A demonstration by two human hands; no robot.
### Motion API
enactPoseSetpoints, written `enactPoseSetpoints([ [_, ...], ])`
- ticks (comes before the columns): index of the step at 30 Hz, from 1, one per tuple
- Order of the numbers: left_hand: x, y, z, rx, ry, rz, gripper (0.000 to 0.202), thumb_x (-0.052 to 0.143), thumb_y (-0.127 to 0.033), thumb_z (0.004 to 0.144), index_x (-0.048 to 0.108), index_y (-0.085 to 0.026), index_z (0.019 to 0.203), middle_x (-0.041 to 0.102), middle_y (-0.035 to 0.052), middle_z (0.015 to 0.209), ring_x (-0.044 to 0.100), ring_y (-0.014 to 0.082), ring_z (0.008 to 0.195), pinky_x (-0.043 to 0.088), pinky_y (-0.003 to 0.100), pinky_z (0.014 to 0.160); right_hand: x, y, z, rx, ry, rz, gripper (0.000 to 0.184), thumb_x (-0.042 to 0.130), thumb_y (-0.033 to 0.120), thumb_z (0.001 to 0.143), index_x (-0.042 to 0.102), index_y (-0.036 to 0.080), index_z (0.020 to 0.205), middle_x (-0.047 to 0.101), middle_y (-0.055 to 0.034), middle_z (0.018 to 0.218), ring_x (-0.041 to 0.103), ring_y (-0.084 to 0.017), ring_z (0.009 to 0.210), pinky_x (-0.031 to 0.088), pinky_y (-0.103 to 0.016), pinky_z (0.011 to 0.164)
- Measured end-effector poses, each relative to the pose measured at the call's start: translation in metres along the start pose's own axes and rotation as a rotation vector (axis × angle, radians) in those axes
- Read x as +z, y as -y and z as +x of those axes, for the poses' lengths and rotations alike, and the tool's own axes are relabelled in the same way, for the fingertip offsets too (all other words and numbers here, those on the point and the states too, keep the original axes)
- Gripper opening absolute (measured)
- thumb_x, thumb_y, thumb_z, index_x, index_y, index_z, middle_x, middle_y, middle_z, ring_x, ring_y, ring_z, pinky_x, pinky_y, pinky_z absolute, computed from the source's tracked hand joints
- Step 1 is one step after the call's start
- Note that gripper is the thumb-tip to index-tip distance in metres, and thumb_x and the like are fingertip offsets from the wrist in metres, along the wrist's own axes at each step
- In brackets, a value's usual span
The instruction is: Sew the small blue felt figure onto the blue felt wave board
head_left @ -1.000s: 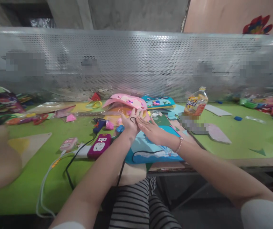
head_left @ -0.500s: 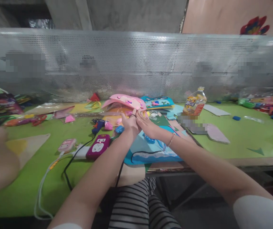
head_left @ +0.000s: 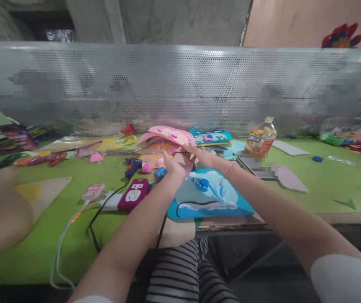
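My left hand (head_left: 180, 163) is palm up above the blue picture, thumb apart, with a thin black strand (head_left: 180, 152), seemingly rolled modelling clay, across its palm. Over its fingers reaches my right hand (head_left: 204, 158), its fingers stretched out and the tips partly hidden behind the left hand. Below them lies a light-blue picture sheet (head_left: 183, 195) with a blue figure (head_left: 201, 184), a white-and-blue wave and a black outline. Left of the hands are small wrapped lumps, a blue one (head_left: 160, 171) and a pink one (head_left: 147, 167). A dark-blue glue gun (head_left: 133, 167) lies beside them.
A purple power strip (head_left: 134, 194) with cables lies left of my forearm. Behind my hands rest a pink decorated sheet (head_left: 169, 134) and a blue one (head_left: 213, 136). A bottle (head_left: 261, 136) stands right. Another person's arm (head_left: 3, 214) enters at left. A perforated metal screen (head_left: 180, 84) closes the back.
My palms were pressed together around the black strand. Now my right hand has lifted and shifted slightly right, baring more of the left palm. The view has shifted slightly.
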State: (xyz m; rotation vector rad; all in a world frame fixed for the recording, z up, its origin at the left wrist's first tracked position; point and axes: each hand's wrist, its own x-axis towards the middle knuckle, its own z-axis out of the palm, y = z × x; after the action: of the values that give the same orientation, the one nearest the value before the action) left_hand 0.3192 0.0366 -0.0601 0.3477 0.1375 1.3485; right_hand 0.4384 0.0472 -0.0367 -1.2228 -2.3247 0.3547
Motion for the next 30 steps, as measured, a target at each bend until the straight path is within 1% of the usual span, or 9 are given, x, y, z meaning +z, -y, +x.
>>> enactPoseSetpoints([
  [3, 0.0, -0.001, 0.0, 0.011, 0.03, -0.014, 0.078, 0.014, -0.079, 0.075, 0.057, -0.015, 0.088, 0.06, 0.0174, 0.098, 0.057, 0.0299, 0.101, 0.051, 0.043, 0.076, -0.007, -0.009, -0.001, -0.041, -0.051, 0.096, 0.043, 0.03, 0.035, 0.094, 0.052, 0.023, 0.129, 0.055, -0.005, 0.131, 0.043, -0.025, 0.128, 0.032, -0.047, 0.107],
  [6, 0.003, -0.003, -0.003, 0.006, -0.011, -0.011, 0.079, 0.015, -0.078, 0.075, 0.055, -0.015, 0.101, 0.057, 0.019, 0.11, 0.056, 0.0293, 0.105, 0.052, 0.04, 0.072, -0.014, -0.014, -0.003, -0.066, -0.092, 0.136, 0.037, 0.047, 0.025, 0.086, 0.058, 0.019, 0.121, 0.057, -0.0072, 0.127, 0.05, -0.024, 0.12, 0.039, -0.043, 0.102],
  [8, 0.005, -0.005, -0.004, 0.013, -0.031, -0.017, 0.082, 0.015, -0.078, 0.075, 0.051, -0.014, 0.113, 0.052, 0.02, 0.121, 0.053, 0.0297, 0.111, 0.052, 0.041, 0.074, -0.018, -0.016, -0.006, -0.023, -0.129, 0.165, 0.037, 0.055, 0.02, 0.079, 0.059, 0.015, 0.115, 0.06, -0.0102, 0.122, 0.057, -0.023, 0.109, 0.046, -0.039, 0.095],
  [11, 0.006, -0.007, -0.004, 0.043, -0.036, -0.055, 0.083, 0.018, -0.077, 0.076, 0.041, -0.016, 0.127, 0.044, 0.0201, 0.131, 0.049, 0.0298, 0.117, 0.05, 0.045, 0.081, -0.021, -0.02, -0.011, 0.106, -0.154, 0.251, 0.029, 0.061, 0.019, 0.074, 0.063, 0.01, 0.102, 0.065, -0.0124, 0.108, 0.065, -0.018, 0.086, 0.053, -0.034, 0.079],
  [13, 0.005, -0.007, -0.003, 0.054, -0.037, -0.068, 0.085, 0.021, -0.078, 0.075, 0.034, -0.017, 0.133, 0.042, 0.0201, 0.134, 0.049, 0.0298, 0.119, 0.049, 0.046, 0.083, -0.018, -0.025, -0.013, 0.135, -0.163, 0.313, 0.025, 0.064, 0.021, 0.072, 0.064, 0.01, 0.094, 0.067, -0.0104, 0.098, 0.064, -0.016, 0.076, 0.054, -0.032, 0.072],
  [16, 0.003, -0.008, -0.002, 0.047, -0.035, -0.065, 0.09, 0.022, -0.078, 0.074, 0.028, -0.015, 0.138, 0.043, 0.0214, 0.132, 0.049, 0.0303, 0.118, 0.05, 0.046, 0.082, -0.006, -0.031, -0.012, 0.124, -0.19, 0.453, 0.021, 0.066, 0.024, 0.069, 0.062, 0.013, 0.087, 0.066, -0.0065, 0.089, 0.063, -0.013, 0.07, 0.055, -0.031, 0.069],
  [21, 0.004, -0.008, -0.002, 0.065, -0.053, -0.061, 0.087, 0.024, -0.075, 0.077, 0.029, -0.013, 0.137, 0.047, 0.023, 0.129, 0.052, 0.0312, 0.115, 0.052, 0.041, 0.074, 0.012, -0.03, -0.004, 0.144, -0.276, 0.651, 0.02, 0.068, 0.028, 0.067, 0.052, 0.018, 0.074, 0.06, 0.0012, 0.071, 0.06, -0.013, 0.066, 0.056, -0.032, 0.066],
  [25, 0.004, -0.011, -0.004, 0.079, -0.059, -0.052, 0.081, 0.029, -0.072, 0.078, 0.034, -0.012, 0.133, 0.05, 0.0231, 0.125, 0.056, 0.031, 0.109, 0.053, 0.037, 0.067, 0.013, -0.021, 0.0, 0.119, -0.303, 0.554, 0.017, 0.061, 0.031, 0.072, 0.05, 0.018, 0.071, 0.056, 0.0017, 0.067, 0.059, -0.013, 0.064, 0.055, -0.03, 0.061],
  [30, 0.002, -0.015, -0.005, 0.112, -0.066, -0.027, 0.082, 0.03, -0.069, 0.08, 0.03, -0.008, 0.135, 0.052, 0.0241, 0.121, 0.058, 0.0293, 0.106, 0.052, 0.034, 0.065, 0.01, -0.01, 0.003, 0.071, -0.326, 0.238, 0.011, 0.053, 0.028, 0.078, 0.054, 0.017, 0.074, 0.06, -0.0005, 0.068, 0.057, -0.013, 0.062, 0.047, -0.025, 0.056],
])
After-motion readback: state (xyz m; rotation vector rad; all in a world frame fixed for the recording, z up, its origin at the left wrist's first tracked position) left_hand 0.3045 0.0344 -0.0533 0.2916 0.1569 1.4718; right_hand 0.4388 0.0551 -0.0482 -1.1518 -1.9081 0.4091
